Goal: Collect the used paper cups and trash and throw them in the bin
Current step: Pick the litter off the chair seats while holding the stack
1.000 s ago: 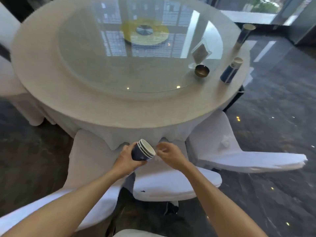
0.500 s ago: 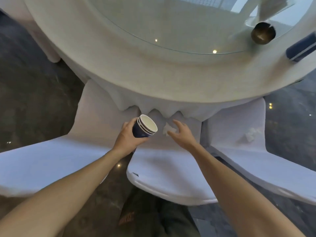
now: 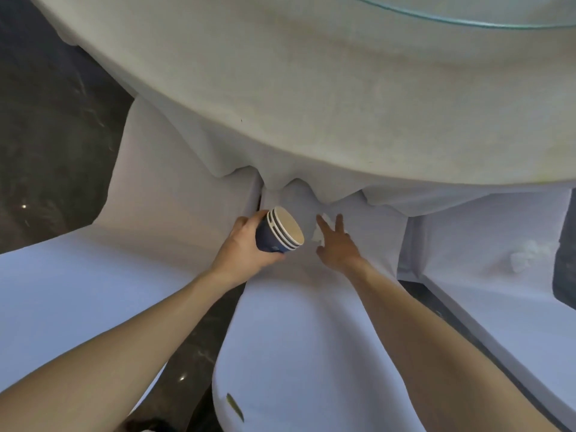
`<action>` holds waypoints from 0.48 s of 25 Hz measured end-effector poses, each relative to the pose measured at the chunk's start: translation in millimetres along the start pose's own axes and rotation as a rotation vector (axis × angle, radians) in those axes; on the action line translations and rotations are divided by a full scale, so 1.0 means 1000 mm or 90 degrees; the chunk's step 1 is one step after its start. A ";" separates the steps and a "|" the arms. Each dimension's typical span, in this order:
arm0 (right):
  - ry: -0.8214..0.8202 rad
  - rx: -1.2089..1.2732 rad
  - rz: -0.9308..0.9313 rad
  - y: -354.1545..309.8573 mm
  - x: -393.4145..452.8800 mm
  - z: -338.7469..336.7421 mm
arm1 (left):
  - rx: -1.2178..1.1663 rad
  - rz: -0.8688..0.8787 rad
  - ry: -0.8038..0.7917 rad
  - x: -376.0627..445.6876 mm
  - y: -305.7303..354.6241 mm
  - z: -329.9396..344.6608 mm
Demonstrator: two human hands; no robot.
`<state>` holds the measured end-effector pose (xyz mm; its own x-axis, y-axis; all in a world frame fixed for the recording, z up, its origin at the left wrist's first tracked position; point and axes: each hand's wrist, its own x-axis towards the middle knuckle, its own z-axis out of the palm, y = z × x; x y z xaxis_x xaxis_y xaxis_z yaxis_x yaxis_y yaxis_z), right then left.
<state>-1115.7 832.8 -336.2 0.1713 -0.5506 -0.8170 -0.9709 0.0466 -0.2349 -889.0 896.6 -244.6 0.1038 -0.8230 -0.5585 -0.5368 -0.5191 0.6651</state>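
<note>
My left hand (image 3: pixel 246 244) grips a stack of three nested blue paper cups (image 3: pixel 279 232), tilted with their white rims pointing right. My right hand (image 3: pixel 335 244) reaches forward with fingers spread and straight over a crumpled white tissue (image 3: pixel 319 232) that lies on the middle white chair seat (image 3: pixel 296 322), close under the hanging tablecloth. The fingers are at the tissue; the hand hides part of it. Another crumpled white tissue (image 3: pixel 526 257) lies on the right chair seat (image 3: pixel 486 294).
The round table (image 3: pixel 311 88) with its beige cloth fills the top, its glass turntable edge (image 3: pixel 467 21) at the upper right. A white-covered chair (image 3: pixel 78 275) stands at the left. Dark glossy floor (image 3: pixel 53 135) shows at the left and between the chairs.
The view has dropped and moved closer to the table's edge. My right hand has stretched forward to the tissue on the middle seat with fingers spread. My left hand keeps the cup stack.
</note>
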 end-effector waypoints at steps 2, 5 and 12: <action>-0.030 -0.015 0.009 0.005 0.012 0.013 | 0.001 -0.007 -0.018 0.001 -0.007 0.008; -0.072 -0.024 0.021 0.016 0.015 0.027 | 0.017 0.009 -0.047 0.004 -0.008 0.016; -0.051 0.047 0.035 0.026 -0.035 -0.010 | 0.019 0.011 -0.077 -0.008 0.034 0.013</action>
<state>-1148.2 844.7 -308.8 0.1343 -0.4780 -0.8680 -0.9645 0.1378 -0.2251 -919.1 889.2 -224.2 -0.0064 -0.7964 -0.6047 -0.5630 -0.4969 0.6604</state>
